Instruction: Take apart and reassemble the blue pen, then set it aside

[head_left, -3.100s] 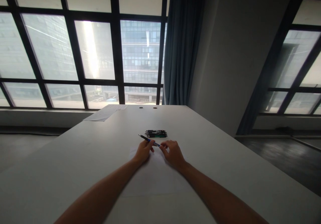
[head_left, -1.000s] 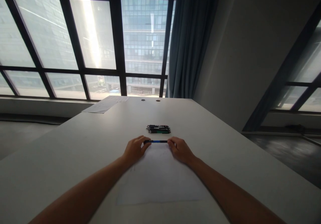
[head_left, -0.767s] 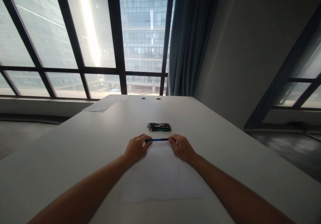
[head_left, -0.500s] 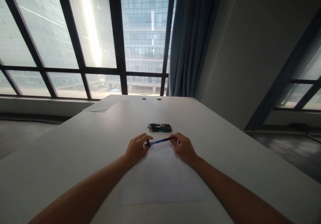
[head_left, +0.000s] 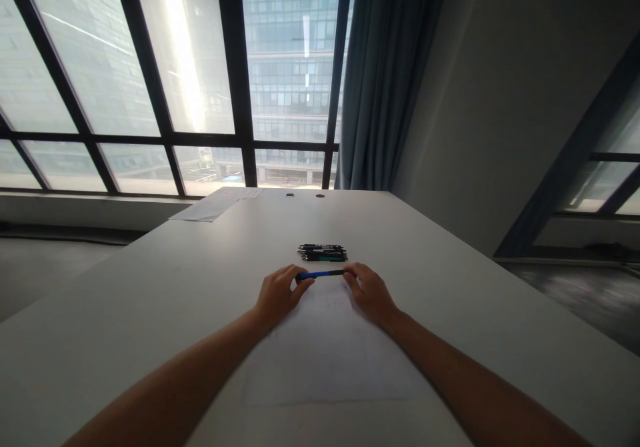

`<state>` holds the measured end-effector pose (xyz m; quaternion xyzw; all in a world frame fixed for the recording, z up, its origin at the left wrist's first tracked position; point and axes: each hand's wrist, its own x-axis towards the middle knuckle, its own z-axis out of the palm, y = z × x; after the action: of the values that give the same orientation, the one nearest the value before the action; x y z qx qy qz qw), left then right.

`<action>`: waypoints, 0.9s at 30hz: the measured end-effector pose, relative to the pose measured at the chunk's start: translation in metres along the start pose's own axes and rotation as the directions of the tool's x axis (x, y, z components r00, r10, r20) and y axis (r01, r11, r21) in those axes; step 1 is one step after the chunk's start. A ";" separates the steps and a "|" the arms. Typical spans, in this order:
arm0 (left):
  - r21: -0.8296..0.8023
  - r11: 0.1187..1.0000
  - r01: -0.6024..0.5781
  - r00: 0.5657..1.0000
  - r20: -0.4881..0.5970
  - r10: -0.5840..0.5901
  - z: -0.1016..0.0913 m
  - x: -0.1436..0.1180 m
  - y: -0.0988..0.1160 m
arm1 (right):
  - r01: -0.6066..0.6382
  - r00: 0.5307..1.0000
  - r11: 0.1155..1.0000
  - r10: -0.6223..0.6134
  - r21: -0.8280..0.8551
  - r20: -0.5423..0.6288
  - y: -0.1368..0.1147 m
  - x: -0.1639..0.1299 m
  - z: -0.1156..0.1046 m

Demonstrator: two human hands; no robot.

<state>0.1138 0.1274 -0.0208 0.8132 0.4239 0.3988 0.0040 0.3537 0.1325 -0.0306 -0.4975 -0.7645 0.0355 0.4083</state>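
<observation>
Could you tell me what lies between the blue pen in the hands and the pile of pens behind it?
In the head view, only bare table separates blue pen from pen pile.

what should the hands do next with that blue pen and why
Probably set the blue pen down, likely beside the row of pens just beyond it. The left hand and right hand each pinch one end, holding it level above the far edge of the paper sheet. That row lies sorted on the table, so adding this one seems the natural small step.
</observation>
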 end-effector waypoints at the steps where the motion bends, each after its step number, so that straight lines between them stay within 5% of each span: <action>1: -0.010 1.000 0.007 1.000 -0.013 -0.007 0.000 0.000 -0.001 | 0.008 1.000 1.000 -0.008 -0.010 0.008 0.000 0.000 0.000; 8: -0.039 0.996 0.074 0.992 -0.095 -0.077 0.004 0.000 -0.007 | 0.066 0.995 0.991 -0.057 -0.113 0.084 -0.003 -0.001 0.000; 18: -0.099 0.995 0.012 0.975 -0.221 -0.034 0.006 0.000 -0.008 | 0.185 0.973 0.959 -0.148 -0.214 0.177 -0.011 0.000 -0.002; 27: -0.080 0.995 0.067 0.969 -0.231 -0.084 0.002 0.000 -0.005 | 0.271 0.953 0.942 -0.234 -0.198 0.192 -0.015 0.001 -0.003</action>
<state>0.1120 0.1311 -0.0239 0.7432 0.4375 0.5062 -0.0018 0.3447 0.1246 -0.0215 -0.4327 -0.8527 -0.0617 0.2862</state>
